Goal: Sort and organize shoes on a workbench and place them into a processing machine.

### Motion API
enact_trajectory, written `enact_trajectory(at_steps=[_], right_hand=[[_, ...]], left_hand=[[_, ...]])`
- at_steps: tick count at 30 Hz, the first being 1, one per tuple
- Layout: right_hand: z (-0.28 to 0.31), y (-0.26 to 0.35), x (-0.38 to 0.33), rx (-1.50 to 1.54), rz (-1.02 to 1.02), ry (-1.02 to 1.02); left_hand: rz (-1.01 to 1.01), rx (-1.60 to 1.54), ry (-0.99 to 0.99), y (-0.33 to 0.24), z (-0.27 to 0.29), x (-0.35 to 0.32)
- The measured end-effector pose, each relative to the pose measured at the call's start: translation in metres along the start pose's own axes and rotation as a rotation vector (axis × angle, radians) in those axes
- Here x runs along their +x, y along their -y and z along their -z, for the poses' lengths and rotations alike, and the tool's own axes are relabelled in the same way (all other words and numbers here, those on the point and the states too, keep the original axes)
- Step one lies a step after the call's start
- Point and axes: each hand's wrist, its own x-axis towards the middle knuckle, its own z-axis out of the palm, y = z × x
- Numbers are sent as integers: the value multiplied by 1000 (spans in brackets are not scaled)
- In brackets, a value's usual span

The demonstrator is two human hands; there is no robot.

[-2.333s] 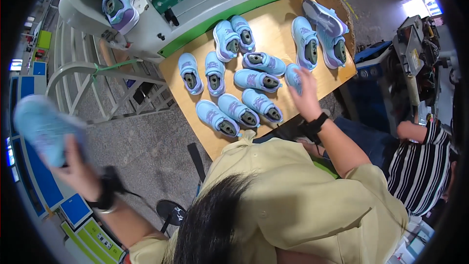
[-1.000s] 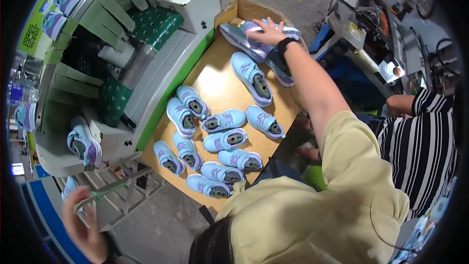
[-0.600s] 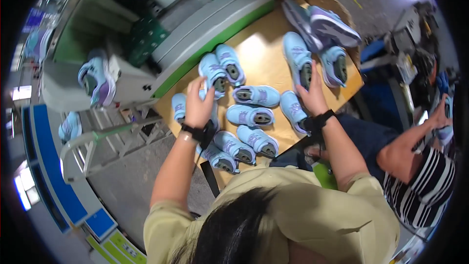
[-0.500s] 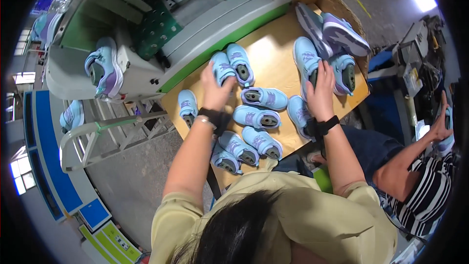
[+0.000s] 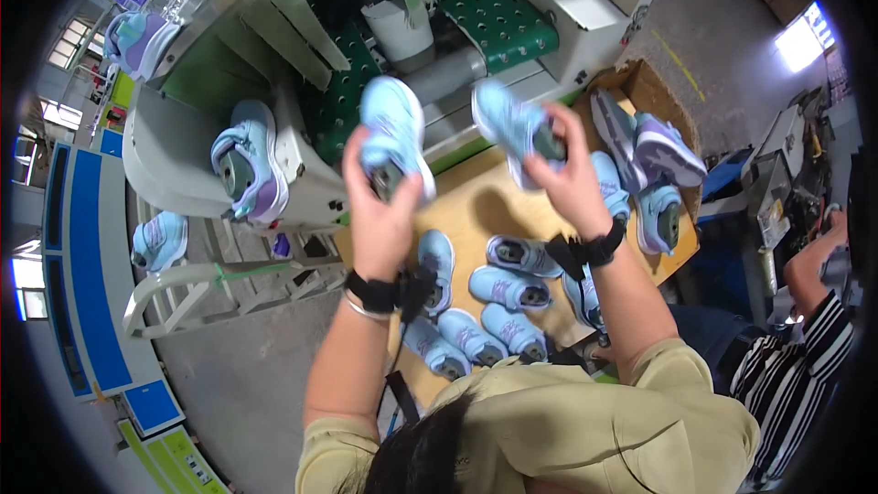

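My left hand [image 5: 382,229] is closed round the heel of a light blue sneaker [image 5: 391,114], toe pointing away from me. A second light blue sneaker [image 5: 498,119], slightly blurred, is gripped at its heel opening by my right hand [image 5: 574,178]. Both are raised above the far edge of a tan tabletop [image 5: 471,197], in front of a machine with green perforated belts [image 5: 501,23]. Dark grey inserts show in the shoe openings. Below my hands more blue sneakers [image 5: 508,287] lie on the table, several of them side by side near my body.
A cardboard box [image 5: 681,96] stands at the table's far right, with sneakers [image 5: 668,148] lying at it. On the machine's left housing rests another sneaker [image 5: 251,165]. A metal rail [image 5: 219,276] stands left of the table. At right sits a person in a striped top [image 5: 786,370].
Both hands have risen from the table, each now lifting a blue sneaker towards the machine. The two sneakers at the table's far edge are gone from there. The view has shifted.
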Motion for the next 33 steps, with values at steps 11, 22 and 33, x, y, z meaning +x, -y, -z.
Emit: enact_trajectory(at_steps=[11,22,33], right_hand=[[-14,6,98,-146,164,-38],[6,-49,-122,-355,156,692],[4,-42,-203,-216,-83,537]], left_hand=[[-407,567,-287,11,5,116],[-177,456,619,85,-21,-99],[218,293,230,109,-58,-98]])
